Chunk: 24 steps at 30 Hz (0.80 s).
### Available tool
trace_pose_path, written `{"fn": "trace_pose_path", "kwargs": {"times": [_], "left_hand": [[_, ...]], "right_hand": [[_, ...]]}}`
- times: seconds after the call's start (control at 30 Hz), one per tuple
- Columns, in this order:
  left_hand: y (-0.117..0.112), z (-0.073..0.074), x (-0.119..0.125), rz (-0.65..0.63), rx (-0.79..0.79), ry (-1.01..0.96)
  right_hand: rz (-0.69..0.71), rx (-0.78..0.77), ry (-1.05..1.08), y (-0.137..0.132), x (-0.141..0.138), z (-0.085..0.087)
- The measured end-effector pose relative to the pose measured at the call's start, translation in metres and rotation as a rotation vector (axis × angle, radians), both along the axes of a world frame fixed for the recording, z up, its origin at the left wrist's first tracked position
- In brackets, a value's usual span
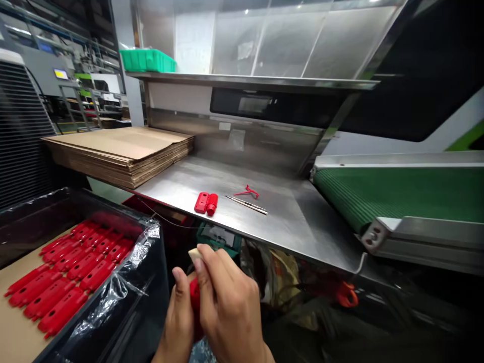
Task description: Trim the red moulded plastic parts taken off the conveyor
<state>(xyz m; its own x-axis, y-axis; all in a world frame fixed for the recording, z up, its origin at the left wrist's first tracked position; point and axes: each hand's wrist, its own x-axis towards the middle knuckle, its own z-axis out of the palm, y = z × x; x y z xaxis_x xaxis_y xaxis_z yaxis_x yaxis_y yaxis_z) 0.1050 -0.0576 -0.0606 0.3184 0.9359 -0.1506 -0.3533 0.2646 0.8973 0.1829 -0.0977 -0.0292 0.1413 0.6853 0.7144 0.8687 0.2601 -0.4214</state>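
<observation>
Low in the middle of the view, my two hands are pressed together around a red plastic part (194,302). My left hand (177,322) grips the part from the left, thumb up along it. My right hand (229,307) is closed, with a small cream-coloured tool (195,253) sticking out above its fingers, set against the part. Most of the part is hidden between my hands. To the left stands a bag-lined box (147,237) with rows of several red plastic parts (68,277) on cardboard.
A steel worktable (295,222) lies ahead with a red part (206,202), a red plastic scrap (247,191) and thin metal rods (247,204). Flat cardboard sheets (121,151) are stacked at its left. A green conveyor belt (397,194) is on the right, a green bin (147,59) on the shelf.
</observation>
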Motion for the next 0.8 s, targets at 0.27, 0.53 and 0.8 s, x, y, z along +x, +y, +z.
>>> {"fn": "trace_pose_path", "kwargs": {"times": [0.27,0.53,0.8], "left_hand": [[-0.010,0.002,-0.007,0.002,-0.012,0.009],[-0.003,0.008,-0.011,0.023,0.009,-0.096],[-0.010,0.000,-0.011,0.002,-0.038,-0.183]], "right_hand": [[-0.026,0.086,0.061,-0.011,0.002,-0.006],[-0.070,0.106,0.120,-0.013,-0.011,0.000],[-0.094,0.126,0.115,-0.019,0.000,0.004]]}}
